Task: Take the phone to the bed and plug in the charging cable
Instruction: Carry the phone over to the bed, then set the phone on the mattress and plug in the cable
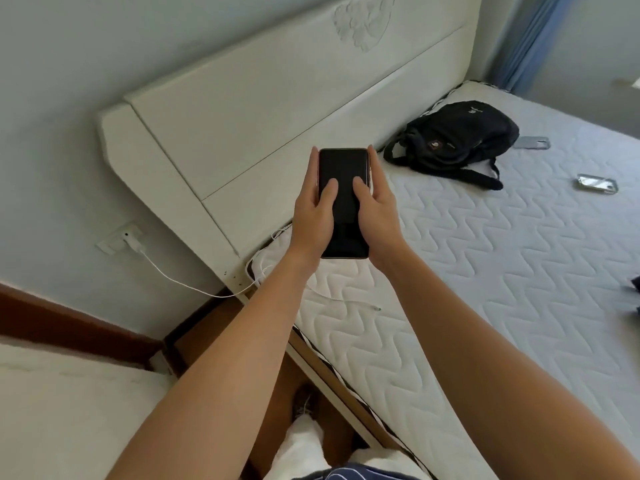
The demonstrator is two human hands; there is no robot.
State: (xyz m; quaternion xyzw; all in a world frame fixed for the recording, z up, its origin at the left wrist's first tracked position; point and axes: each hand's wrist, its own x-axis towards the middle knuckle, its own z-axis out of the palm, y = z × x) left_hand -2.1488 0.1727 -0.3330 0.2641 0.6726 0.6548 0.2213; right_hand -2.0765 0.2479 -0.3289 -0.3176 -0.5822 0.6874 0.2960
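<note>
A black phone (pixel 343 168) with a dark screen is held upright in front of me, above the head corner of the bed (pixel 485 254). My left hand (pixel 313 216) grips its left edge with the thumb on the screen. My right hand (pixel 375 213) grips its right edge, thumb also on the glass. A white charging cable (pixel 180 280) runs from a wall plug (pixel 133 242) across to the mattress corner. Its free connector end (pixel 375 308) lies on the quilted mattress below my arms.
A white headboard (pixel 259 133) stands behind the phone. A black backpack (pixel 457 140) lies on the mattress by the headboard, with a phone case (pixel 531 142) and a silvery packet (pixel 597 184) to its right. A white bedside cabinet (pixel 69 410) sits at lower left.
</note>
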